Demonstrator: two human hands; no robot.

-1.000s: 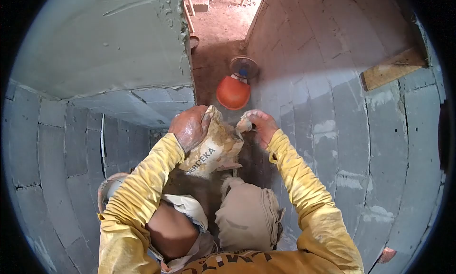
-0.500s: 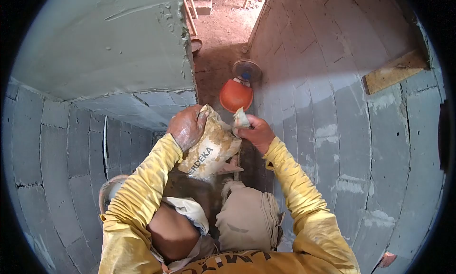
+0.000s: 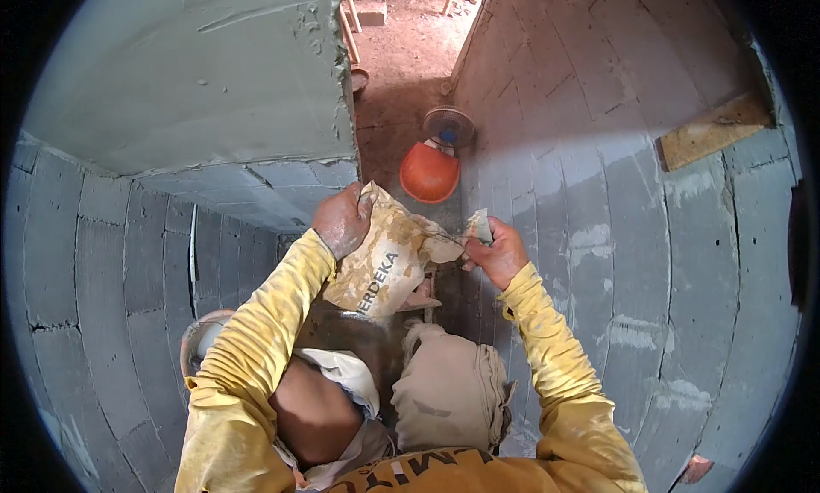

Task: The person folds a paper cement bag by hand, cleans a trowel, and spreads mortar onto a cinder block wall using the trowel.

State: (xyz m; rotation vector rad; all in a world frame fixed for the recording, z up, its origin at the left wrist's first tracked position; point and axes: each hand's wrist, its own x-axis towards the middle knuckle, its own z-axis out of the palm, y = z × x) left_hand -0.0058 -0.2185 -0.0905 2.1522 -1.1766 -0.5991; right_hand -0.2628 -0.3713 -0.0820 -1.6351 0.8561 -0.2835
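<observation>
Cream-coloured, stained sack material, a crumpled and ragged-edged sheet (image 3: 363,275) with dark lettering reading "ERDEKA", hangs between the two hands, in front of the knees. The left hand (image 3: 343,222) pinches its upper left corner, fingers folded over the edge; the right hand (image 3: 506,254) pinches a narrow pale flap (image 3: 478,228) at its right side, thumb against fingers. The sheet looks light and limp, yet a little stiff where the yellowish crust coats it; it probably creases easily and may rip along the ragged edge. The thick upper corner seems the surer hold, while the narrow flap would bear little pull. Crust or damp could make it slip. Just below the sheet shows a pale, flat, pointed piece (image 3: 420,299), its kind unclear. Beyond are a rounded orange plastic container (image 3: 430,173) and a round-caged fan (image 3: 449,126), beside the grey block wall (image 3: 632,279).
</observation>
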